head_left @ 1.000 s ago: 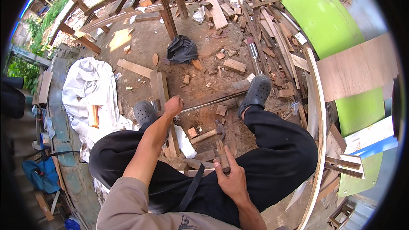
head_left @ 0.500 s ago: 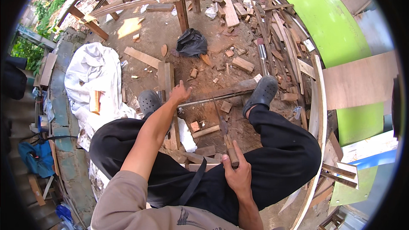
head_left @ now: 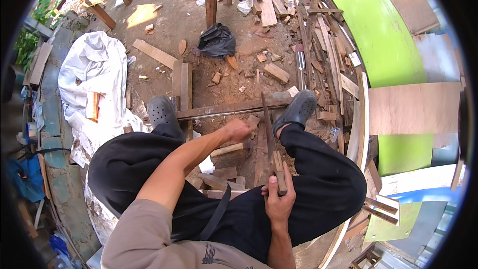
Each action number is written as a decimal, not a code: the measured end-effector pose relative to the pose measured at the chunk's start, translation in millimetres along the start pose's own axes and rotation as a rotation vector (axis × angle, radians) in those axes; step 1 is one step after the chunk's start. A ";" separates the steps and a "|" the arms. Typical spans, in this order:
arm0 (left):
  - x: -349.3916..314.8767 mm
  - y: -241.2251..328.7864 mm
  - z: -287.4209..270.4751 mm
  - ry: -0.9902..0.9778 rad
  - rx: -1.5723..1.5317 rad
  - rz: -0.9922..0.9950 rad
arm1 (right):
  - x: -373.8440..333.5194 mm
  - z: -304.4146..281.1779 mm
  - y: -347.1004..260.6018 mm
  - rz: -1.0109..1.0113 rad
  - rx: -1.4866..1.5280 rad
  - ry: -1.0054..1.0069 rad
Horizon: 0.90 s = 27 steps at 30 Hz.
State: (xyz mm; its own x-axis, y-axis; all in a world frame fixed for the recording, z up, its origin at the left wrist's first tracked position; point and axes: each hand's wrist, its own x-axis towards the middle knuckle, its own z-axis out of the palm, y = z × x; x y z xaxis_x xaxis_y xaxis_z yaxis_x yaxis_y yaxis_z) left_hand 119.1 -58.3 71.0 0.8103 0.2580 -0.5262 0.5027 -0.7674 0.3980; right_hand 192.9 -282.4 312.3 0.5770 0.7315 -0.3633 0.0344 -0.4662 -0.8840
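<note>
My right hand (head_left: 279, 194) is wrapped round the wooden handle of a long-bladed hand tool (head_left: 268, 124). Its narrow dark blade points away from me; whether it is a saw or a large knife I cannot tell. To the left of the blade is my left hand (head_left: 239, 130), fingers curled and slightly blurred, with whatever they may hold hidden. Beyond it a long brown wooden board (head_left: 214, 112) lies crosswise between my two grey clogs. A dark line crosses the board near its middle.
Wood scraps lie at my feet, and a pile of long planks (head_left: 323, 55) runs along the right. A black plastic bag (head_left: 217, 40) lies ahead, near a wooden post (head_left: 211, 5). White cloth (head_left: 94, 67) lies at left. Green sheets (head_left: 381, 35) are at far right.
My left hand has moved off the board, nearer to me and rightward beside the blade, its spread fingers now curled. The right hand has tilted the tool, so more of its blade shows.
</note>
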 end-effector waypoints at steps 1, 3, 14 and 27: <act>-13.4 2.7 -16.8 -0.262 -0.046 0.137 | -1.3 2.1 -0.8 0.016 0.011 -0.008; -10.8 -18.3 19.5 0.056 0.076 0.238 | -1.3 5.9 -4.3 0.021 0.006 -0.036; -77.8 -101.5 46.1 0.211 -0.051 -0.740 | 11.3 38.6 -7.7 -0.217 -0.276 -0.151; -73.7 -112.4 30.8 -0.072 -0.232 -0.704 | 26.3 60.4 7.8 -0.172 -0.298 -0.215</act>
State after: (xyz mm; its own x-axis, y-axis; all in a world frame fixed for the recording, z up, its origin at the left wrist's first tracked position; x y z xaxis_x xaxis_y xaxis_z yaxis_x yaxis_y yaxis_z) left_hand -6.4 -9.2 41.8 0.2552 0.5974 -0.7603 0.9527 -0.2894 0.0924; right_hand 159.0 -236.7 278.0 0.3590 0.8842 -0.2987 0.3689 -0.4284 -0.8248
